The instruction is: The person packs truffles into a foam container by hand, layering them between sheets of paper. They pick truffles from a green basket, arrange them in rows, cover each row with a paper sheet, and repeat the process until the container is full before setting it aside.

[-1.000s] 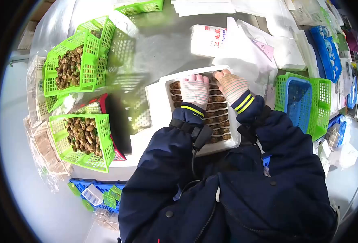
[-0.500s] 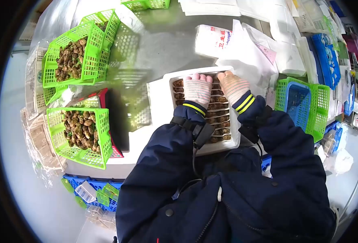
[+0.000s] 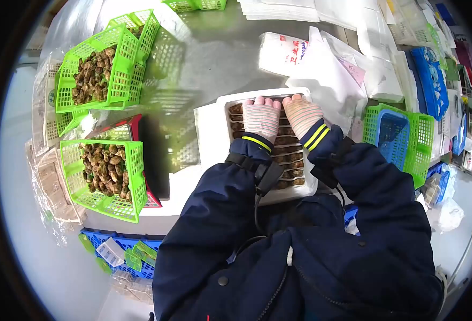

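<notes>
A white foam box [image 3: 312, 179] stands on the table in front of me, holding rows of brown lumpy pieces [image 3: 288, 159] parted by thin white strips [image 3: 286, 145]. My left hand [image 3: 261, 119], in a striped fingerless glove, is over the upper rows with its fingers pressed together and bent down. Beside it, my right hand [image 3: 302, 115] wears a similar glove at the far right corner of the box, fingers also together and curled. The gloves and knuckles hide what the fingertips touch or hold.
Green baskets with brown pieces [image 3: 106, 170] stand at the left, one in front of a red-edged scale-like device [image 3: 134, 128]. Behind the box lie a white printed package [image 3: 284, 53] and white sheets [image 3: 327, 75]. At the right a blue basket [image 3: 392, 134] sits in a green one.
My right hand has drawn slightly down and left, closer to my left hand, and its fingers now lie more side by side. My left hand has barely moved.
</notes>
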### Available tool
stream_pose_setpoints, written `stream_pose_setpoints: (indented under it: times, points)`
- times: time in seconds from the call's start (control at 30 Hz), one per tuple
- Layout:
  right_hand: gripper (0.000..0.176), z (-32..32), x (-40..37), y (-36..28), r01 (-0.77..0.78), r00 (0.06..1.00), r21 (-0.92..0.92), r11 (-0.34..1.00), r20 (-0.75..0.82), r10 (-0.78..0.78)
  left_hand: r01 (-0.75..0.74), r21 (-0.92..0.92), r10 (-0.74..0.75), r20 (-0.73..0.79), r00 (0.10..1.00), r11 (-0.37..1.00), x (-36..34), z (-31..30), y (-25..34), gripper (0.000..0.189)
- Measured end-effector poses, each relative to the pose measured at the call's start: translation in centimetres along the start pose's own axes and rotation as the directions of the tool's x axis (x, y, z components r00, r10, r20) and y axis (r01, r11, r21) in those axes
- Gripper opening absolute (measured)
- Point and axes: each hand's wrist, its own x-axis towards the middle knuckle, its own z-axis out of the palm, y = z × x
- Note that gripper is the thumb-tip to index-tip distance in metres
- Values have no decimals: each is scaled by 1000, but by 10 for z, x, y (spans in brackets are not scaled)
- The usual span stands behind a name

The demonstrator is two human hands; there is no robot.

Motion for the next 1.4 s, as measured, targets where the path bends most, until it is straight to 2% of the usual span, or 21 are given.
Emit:
stream_pose_setpoints:
  times: [0.17, 0.23, 0.37, 0.47, 0.53, 0.63, 0.67, 0.77, 0.83, 0.87, 0.9, 0.97, 1.03, 1.1, 1.17, 1.2, 1.23, 1.27, 1.3, 1.37, 1.4]
  points:
    - [8, 11, -5, 10, 110, 992, -10, 994, -66, -111, 8, -26, -8, 5, 1000, 1000, -2, -1, -1, 13]
    - [9, 19, 3, 2, 31, 999, -78, 996, 34, -28, -5, -47, 5, 3, 1000, 999, -5, -2, -3, 15]
    - [11, 14, 1, 4, 64, 998, -65, 996, 33, -62, 2, -169, -3, -7, 1000, 986, -16, -8, -6, 38]
    - [15, -15, -10, 12, -9, 994, 188, 982, 106, -11, 22, -378, -46, -55, 997, 926, -33, -28, -6, 52]
    - [20, -43, -35, 26, -61, 986, 441, 895, -115, 124, 15, -398, -73, -132, 989, 917, -53, -32, -14, 47]
    - [25, -36, -73, 57, -251, 885, 652, 715, -144, 442, 40, -302, -115, -235, 965, 952, -84, -43, -24, 45]
    - [30, -7, -89, 75, -269, 906, 689, 674, -57, 420, 74, -253, -120, -170, 978, 965, -92, -56, -24, 47]
    - [44, 48, -129, 90, -642, 759, 659, 390, 619, 204, 101, -254, -134, -116, 984, 962, -106, -60, -22, 54]
    - [52, 60, -148, 62, -778, 628, 621, 95, 762, 160, 130, -278, -171, -129, 977, 952, -110, -60, -22, 56]
    - [60, 102, -167, 50, -627, 732, 766, -140, 641, 231, 160, -303, -209, -135, 969, 939, -113, -60, -22, 59]
    - [60, 88, -167, 42, -625, 735, 768, -142, 640, 226, 189, -292, -247, -174, 953, 938, -120, -59, -23, 60]
    - [68, 63, -163, 23, -308, 837, 742, -595, 509, 202, 192, -487, -354, -267, 896, 852, -141, -44, -32, 56]
    - [66, 31, -169, 34, -173, 922, 844, -507, 320, 219, 304, -620, -536, -227, 813, 723, -173, -18, -37, 48]
    - [52, -43, -180, 16, 166, 973, 943, -289, -108, 206, 447, -715, -610, 37, 792, 537, -219, 6, -50, 39]
    - [39, -86, -180, 7, 284, 953, 959, -14, -284, -105, 446, -885, -511, 325, 796, 131, -267, 37, -57, 38]
    - [31, -109, -181, 7, 71, 981, 991, -116, -90, -172, 588, -803, -508, 469, 722, 93, -280, 35, -52, 42]
    - [31, -115, -174, 5, 76, 981, 991, -111, -94, -172, 713, -698, -501, 598, 626, 57, -291, 33, -50, 45]
    - [32, -119, -160, 4, -2, 999, 993, -122, 7, 42, 686, -726, -476, 622, 621, -54, -303, 43, -46, 50]
    - [33, -121, -144, 6, -75, 961, 986, -149, 111, 254, 800, -565, -408, 791, 455, -203, -301, 29, -43, 52]
    - [35, -63, -99, 11, 62, 923, 953, 295, -168, 347, 721, -530, -346, 845, 407, -446, -307, 51, -36, 50]
    - [45, -36, -81, 9, -16, 941, 817, 576, -184, 286, 718, -537, -346, 841, 416, -443, -307, 61, -40, 50]
